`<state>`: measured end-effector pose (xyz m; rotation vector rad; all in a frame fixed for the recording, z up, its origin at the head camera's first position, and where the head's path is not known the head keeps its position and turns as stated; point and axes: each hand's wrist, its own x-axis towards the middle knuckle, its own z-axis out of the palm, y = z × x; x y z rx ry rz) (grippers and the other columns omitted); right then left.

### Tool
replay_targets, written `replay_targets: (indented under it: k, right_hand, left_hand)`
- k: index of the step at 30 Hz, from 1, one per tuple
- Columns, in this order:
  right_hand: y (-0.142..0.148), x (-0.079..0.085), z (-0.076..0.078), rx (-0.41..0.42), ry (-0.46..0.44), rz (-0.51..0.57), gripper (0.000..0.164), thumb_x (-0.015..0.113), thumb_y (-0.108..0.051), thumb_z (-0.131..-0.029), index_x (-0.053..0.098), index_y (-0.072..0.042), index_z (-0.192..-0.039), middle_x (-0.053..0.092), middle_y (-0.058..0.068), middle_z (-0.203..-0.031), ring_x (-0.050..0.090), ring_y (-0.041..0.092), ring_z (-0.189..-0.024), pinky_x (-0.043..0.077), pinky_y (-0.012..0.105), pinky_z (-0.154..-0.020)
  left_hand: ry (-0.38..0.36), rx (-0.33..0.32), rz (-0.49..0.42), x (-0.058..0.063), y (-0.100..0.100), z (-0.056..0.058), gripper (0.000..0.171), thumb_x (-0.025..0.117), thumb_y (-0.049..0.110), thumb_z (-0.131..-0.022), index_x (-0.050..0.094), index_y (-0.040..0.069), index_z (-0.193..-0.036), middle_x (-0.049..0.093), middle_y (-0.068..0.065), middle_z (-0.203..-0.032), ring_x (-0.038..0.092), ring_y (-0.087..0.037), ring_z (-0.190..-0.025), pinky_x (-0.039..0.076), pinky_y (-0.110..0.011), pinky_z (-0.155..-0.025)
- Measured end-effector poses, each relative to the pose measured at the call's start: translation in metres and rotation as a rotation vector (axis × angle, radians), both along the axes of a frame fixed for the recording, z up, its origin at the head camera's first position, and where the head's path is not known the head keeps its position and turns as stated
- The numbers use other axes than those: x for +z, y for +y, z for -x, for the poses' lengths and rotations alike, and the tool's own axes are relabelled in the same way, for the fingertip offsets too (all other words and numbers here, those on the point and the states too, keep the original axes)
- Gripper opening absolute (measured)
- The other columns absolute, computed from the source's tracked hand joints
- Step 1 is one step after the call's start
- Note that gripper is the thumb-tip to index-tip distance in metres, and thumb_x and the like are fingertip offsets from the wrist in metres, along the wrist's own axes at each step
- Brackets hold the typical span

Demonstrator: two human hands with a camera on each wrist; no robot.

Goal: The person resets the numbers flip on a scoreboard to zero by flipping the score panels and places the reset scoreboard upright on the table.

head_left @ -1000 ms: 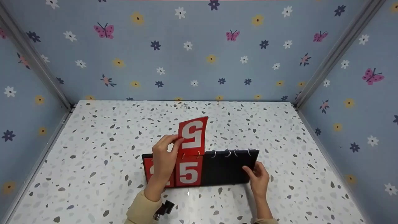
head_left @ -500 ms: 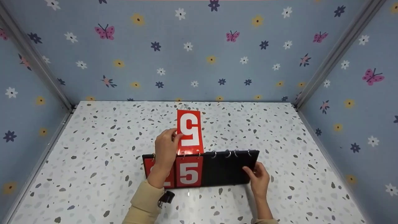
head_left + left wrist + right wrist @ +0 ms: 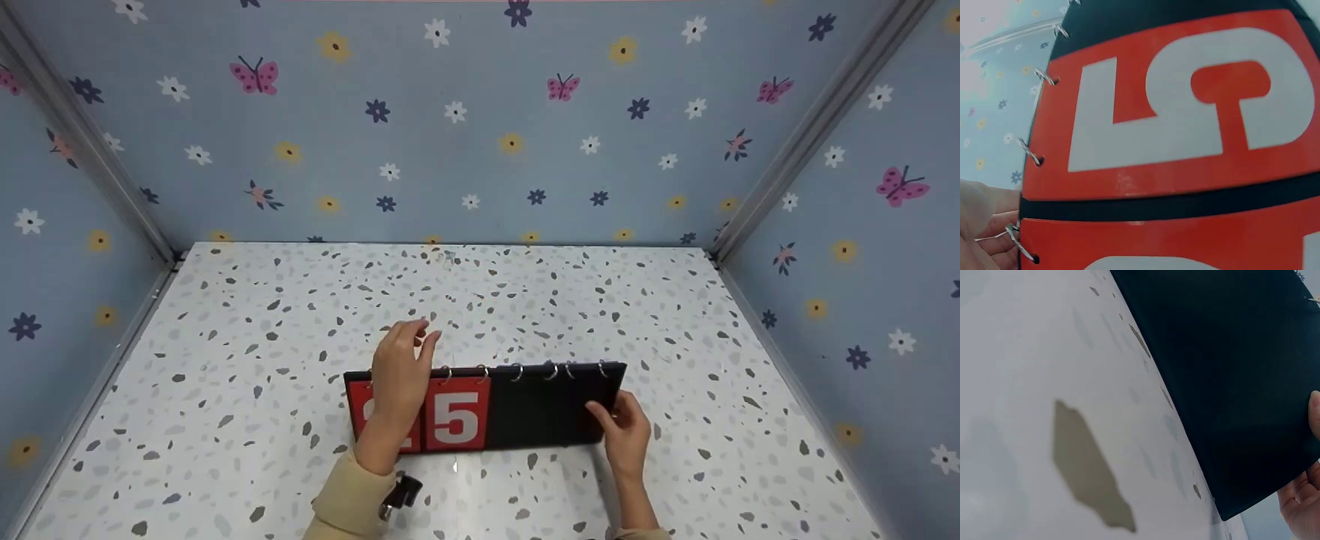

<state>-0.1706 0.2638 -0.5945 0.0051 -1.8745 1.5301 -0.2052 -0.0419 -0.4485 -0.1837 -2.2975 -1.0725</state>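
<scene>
The black flip board [image 3: 536, 412] stands on its long lower edge in the near middle part of the surface [image 3: 225, 337], its face toward me. A red card [image 3: 456, 416] bearing a white 5 lies flat against the face, hung from metal rings [image 3: 1028, 153] along the top edge. A second red card [image 3: 361, 397] hangs at the board's left end; my forearm covers part of its numeral. The board's right half shows plain black beneath more rings. My right hand [image 3: 628, 435] grips the right end, thumb on the front, fingers behind. My left hand [image 3: 401, 375] is raised at the top edge, fingers loosely bent, thumb apart, holding nothing. A black fitting [image 3: 406, 489] sits beside the tan left sleeve [image 3: 349, 495]. Blue walls [image 3: 480, 169] with flowers and butterflies enclose the speckled surface.
</scene>
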Motion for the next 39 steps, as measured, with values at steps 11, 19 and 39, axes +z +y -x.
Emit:
replay_targets:
  k: [11,19,39]
  right_hand:
    - [-0.012,0.023,-0.008,0.026,0.013,0.045,0.019,0.072,0.002,-0.070,0.062,-0.002,-0.086,0.060,0.005,-0.072,0.054,0.010,-0.063,0.042,0.015,-0.057]
    - [-0.007,0.014,-0.005,0.042,0.043,0.047,0.020,0.072,0.000,-0.071,0.063,-0.002,-0.088,0.061,0.007,-0.074,0.055,0.012,-0.064,0.043,0.016,-0.057]
    - [0.005,-0.012,0.004,-0.019,-0.013,-0.009,0.024,0.075,-0.009,-0.070,0.063,-0.011,-0.091,0.062,0.005,-0.076,0.057,0.015,-0.065,0.045,0.021,-0.055]
  left_hand:
    - [0.203,-0.013,-0.061,-0.008,0.008,-0.040,0.026,0.071,0.005,-0.074,0.060,0.001,-0.097,0.056,-0.010,-0.094,0.054,-0.020,-0.090,0.046,-0.033,-0.080]
    - [0.182,0.001,-0.101,-0.029,0.009,-0.063,0.032,0.073,0.004,-0.071,0.060,0.001,-0.100,0.057,-0.009,-0.098,0.053,-0.020,-0.093,0.045,-0.032,-0.079]
    - [-0.067,0.035,-0.155,-0.068,0.013,-0.082,0.041,0.073,0.008,-0.073,0.055,0.000,-0.108,0.054,-0.010,-0.103,0.055,-0.021,-0.092,0.047,-0.034,-0.078]
